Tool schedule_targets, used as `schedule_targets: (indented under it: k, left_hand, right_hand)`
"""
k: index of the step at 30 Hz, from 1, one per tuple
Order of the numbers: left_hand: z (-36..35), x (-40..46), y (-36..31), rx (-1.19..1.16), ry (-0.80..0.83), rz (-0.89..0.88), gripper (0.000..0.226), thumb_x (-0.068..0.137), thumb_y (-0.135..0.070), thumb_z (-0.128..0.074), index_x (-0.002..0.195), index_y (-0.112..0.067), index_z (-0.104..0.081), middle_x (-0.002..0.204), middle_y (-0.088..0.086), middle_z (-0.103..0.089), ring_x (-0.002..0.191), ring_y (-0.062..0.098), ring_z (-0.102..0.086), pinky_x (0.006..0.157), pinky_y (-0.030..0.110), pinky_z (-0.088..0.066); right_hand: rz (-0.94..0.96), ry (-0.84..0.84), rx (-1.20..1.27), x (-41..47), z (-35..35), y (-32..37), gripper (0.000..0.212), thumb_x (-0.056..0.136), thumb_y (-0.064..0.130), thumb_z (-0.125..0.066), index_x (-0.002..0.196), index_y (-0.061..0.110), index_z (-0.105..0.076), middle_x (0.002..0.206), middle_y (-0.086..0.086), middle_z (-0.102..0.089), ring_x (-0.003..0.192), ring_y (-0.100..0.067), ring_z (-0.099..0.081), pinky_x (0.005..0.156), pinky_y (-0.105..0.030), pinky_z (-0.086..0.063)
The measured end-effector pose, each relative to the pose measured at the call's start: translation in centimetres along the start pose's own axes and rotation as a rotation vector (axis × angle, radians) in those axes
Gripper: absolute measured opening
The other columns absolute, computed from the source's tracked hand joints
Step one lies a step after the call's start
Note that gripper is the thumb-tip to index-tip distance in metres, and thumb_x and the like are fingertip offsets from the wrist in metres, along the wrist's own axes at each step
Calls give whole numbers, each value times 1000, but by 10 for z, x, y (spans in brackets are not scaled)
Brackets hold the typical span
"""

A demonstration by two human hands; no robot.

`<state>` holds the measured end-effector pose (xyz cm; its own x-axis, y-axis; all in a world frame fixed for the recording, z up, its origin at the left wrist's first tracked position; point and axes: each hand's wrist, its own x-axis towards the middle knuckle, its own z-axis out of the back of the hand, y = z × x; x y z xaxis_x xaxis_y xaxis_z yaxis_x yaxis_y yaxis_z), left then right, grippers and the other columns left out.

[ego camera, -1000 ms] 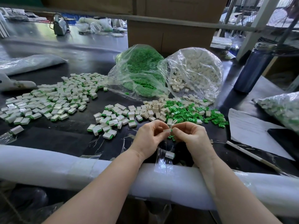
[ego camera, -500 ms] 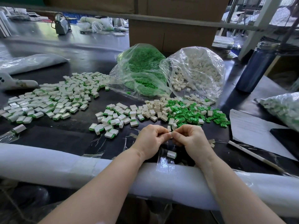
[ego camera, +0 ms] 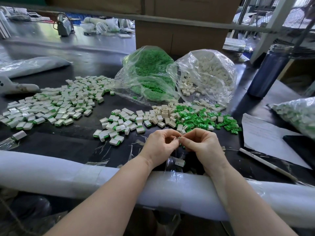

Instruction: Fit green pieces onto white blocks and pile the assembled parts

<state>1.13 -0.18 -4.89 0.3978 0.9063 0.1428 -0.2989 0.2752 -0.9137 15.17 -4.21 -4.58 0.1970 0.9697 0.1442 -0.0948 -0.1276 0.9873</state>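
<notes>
My left hand (ego camera: pixel 159 144) and my right hand (ego camera: pixel 202 145) meet fingertip to fingertip over the black table, pinching a small white block with a green piece (ego camera: pixel 180 139) between them; most of it is hidden by my fingers. Loose white blocks (ego camera: pixel 163 114) and loose green pieces (ego camera: pixel 201 117) lie in a heap just beyond my hands. Assembled white-and-green parts form a small pile (ego camera: pixel 117 126) left of the hands and a wide pile (ego camera: pixel 56 106) farther left. One assembled part (ego camera: pixel 179 162) lies below my hands.
A clear bag of green pieces (ego camera: pixel 150 74) and one of white blocks (ego camera: pixel 208 74) stand behind the heap. A dark blue bottle (ego camera: pixel 271 70), a bag of parts (ego camera: pixel 300 114), paper (ego camera: pixel 265 137) and a white pen (ego camera: pixel 267 165) lie right. White foam padding (ego camera: pixel 51 171) lines the table's near edge.
Both hands stayed together working the same small piece and shifted slightly toward me. The piles have not moved.
</notes>
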Motion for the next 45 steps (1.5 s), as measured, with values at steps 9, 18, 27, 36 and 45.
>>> schedule_targets:
  k: [9, 18, 27, 36, 45]
  left_hand:
    - [1, 0, -3, -120, 35, -9, 21, 86, -6, -58, 81, -25, -64, 77, 6, -62, 71, 17, -55, 76, 38, -51]
    - [1, 1, -5, -126, 78, -54, 21, 85, -6, -61, 83, -27, -62, 108, 1, -41, 87, 11, -50, 89, 26, -47]
    - [-2, -1, -6, -38, 136, -85, 21, 85, -1, -57, 87, -22, -60, 110, 4, -39, 98, 15, -48, 95, 27, -44]
    - [-5, -1, -5, -6, 124, -129, 31, 84, -1, -55, 82, -32, -54, 106, -1, -37, 91, -7, -42, 84, -2, -31]
    - [-5, -1, -5, 37, 120, -131, 24, 84, -2, -55, 89, -26, -55, 112, 2, -37, 95, 3, -43, 86, 2, -32]
  right_hand:
    - [-14, -51, 29, 1, 1, 1, 13, 85, 8, -65, 77, 17, -69, 69, 3, -68, 66, -9, -62, 58, -22, -53]
    - [-63, 186, 12, -1, -7, 7, 20, 89, 22, -54, 83, 14, -71, 71, -7, -64, 71, -18, -59, 63, -21, -50]
    - [-132, 146, 150, -1, -4, 5, 16, 86, 9, -59, 79, 1, -71, 58, -6, -63, 54, -11, -58, 55, -19, -49]
    - [-149, 141, 230, -1, -3, 3, 13, 80, 9, -62, 75, 3, -72, 53, -3, -62, 48, -9, -57, 49, -17, -46]
    - [-155, 119, 212, -1, -3, 4, 13, 84, 4, -60, 79, -2, -70, 49, -1, -60, 45, -6, -54, 47, -15, -44]
